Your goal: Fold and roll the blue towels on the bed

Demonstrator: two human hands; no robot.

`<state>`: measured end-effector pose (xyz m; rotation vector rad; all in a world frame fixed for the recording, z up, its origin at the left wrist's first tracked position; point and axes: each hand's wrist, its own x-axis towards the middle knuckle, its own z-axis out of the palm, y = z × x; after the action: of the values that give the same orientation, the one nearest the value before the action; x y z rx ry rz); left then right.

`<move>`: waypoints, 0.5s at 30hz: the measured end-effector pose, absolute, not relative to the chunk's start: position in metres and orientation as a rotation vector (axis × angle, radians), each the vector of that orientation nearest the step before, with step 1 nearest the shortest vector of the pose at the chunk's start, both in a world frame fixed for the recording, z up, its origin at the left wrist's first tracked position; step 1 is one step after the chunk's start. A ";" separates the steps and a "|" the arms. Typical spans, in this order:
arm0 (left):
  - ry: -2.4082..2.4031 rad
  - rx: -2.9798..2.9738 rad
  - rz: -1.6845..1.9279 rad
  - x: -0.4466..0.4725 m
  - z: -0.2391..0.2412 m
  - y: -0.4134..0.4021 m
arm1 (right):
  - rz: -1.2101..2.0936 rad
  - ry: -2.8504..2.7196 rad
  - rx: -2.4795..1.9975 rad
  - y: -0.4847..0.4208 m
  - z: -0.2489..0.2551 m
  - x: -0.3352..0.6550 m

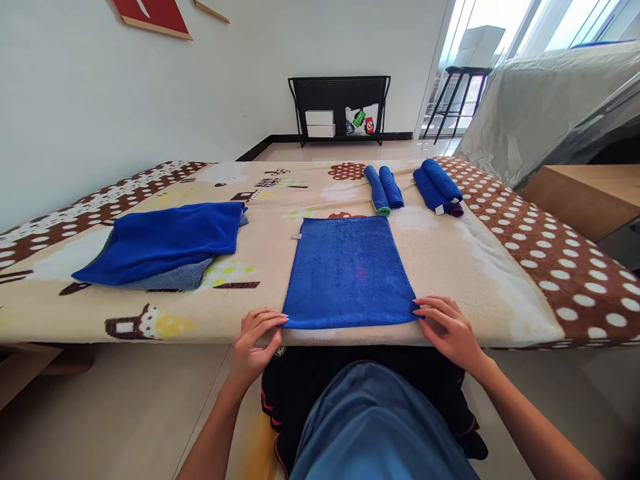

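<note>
A blue towel (345,273) lies spread flat on the bed in front of me, with a small white tag at its left edge. My left hand (257,340) has its fingertips on the near left corner of this towel. At the near right corner, my right hand (453,333) grips the edge between thumb and fingers. Beyond the towel's far edge are two rolled towels (391,187), side by side. Farther right, another pair of blue rolls (443,181) lies together, with white tags and a bit of purple showing at the end.
Unrolled blue and grey cloths (170,233) lie in a pile on the left of the patterned bed cover (270,260). A black rack (340,93) stands against the far wall. At right are a wooden cabinet (590,193) and a sheet-covered object (540,100).
</note>
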<state>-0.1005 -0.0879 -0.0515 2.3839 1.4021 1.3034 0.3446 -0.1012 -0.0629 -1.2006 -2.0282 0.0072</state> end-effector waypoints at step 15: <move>1.332 2.331 1.082 -0.116 -0.030 -0.087 | 0.136 -2.107 -1.235 -0.105 -0.041 0.357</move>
<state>-0.1162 -0.0873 -0.0304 2.3311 1.3318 1.0824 0.3567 -0.1051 -0.0409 -1.2350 -2.1068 0.1357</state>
